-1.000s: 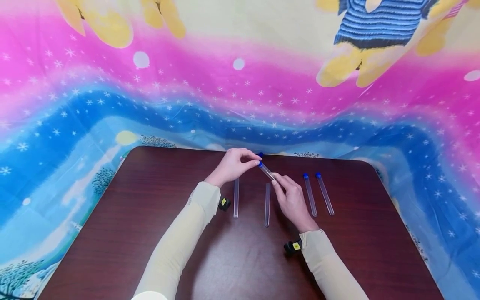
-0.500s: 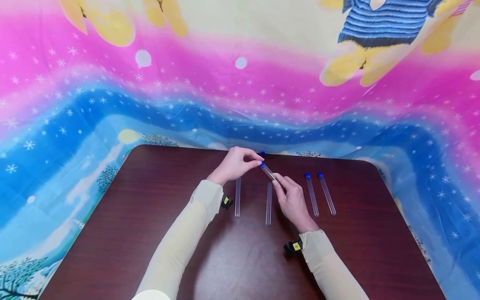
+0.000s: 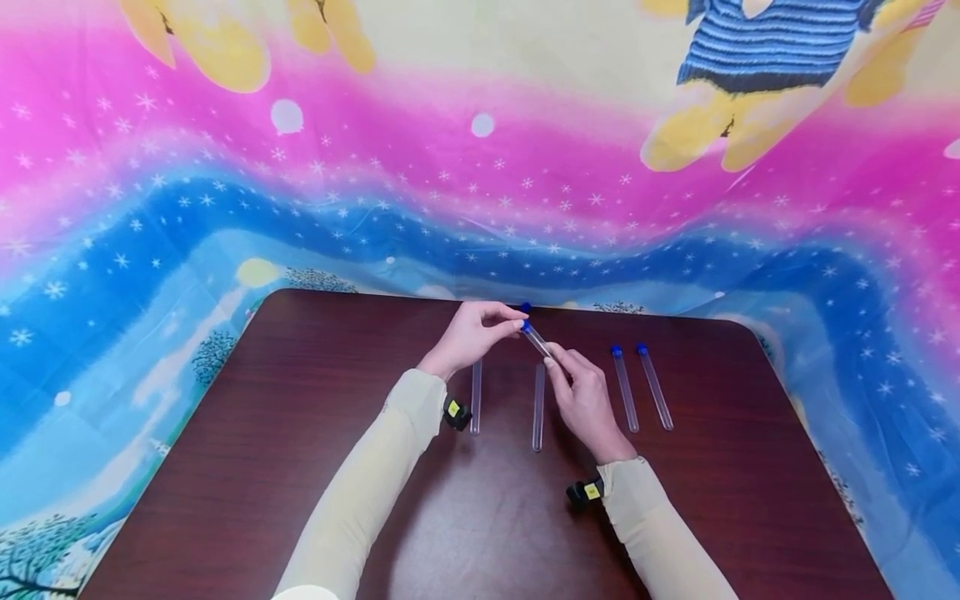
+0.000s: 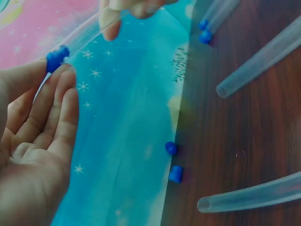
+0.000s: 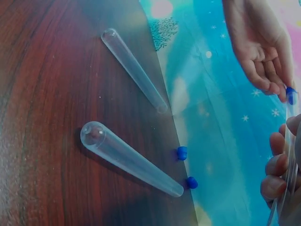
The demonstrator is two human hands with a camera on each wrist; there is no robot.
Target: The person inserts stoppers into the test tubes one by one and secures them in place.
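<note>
Above the table's far part, my right hand [image 3: 581, 396] grips a clear test tube [image 3: 537, 340] that slants with its mouth up toward my left hand [image 3: 474, 335]. Between thumb and fingertips my left hand pinches the blue cap [image 4: 58, 59], which sits at the tube's mouth. How deep the cap sits cannot be told. Two uncapped test tubes lie below the hands, one left test tube [image 3: 476, 400] and one middle test tube [image 3: 537, 408]. Near the far edge rest two loose caps, a blue cap [image 5: 182, 153] and another blue cap [image 5: 192, 182].
Right of my hands lie two capped tubes, a nearer capped tube [image 3: 625, 390] and an outer capped tube [image 3: 656, 387]. All stand on a dark wooden table [image 3: 315, 367]. A printed curtain [image 3: 480, 200] hangs close behind its far edge.
My left wrist has sunk slightly while its fingers stay at the cap. The right hand and the tube hold nearly the same place. The head view has shifted a little.
</note>
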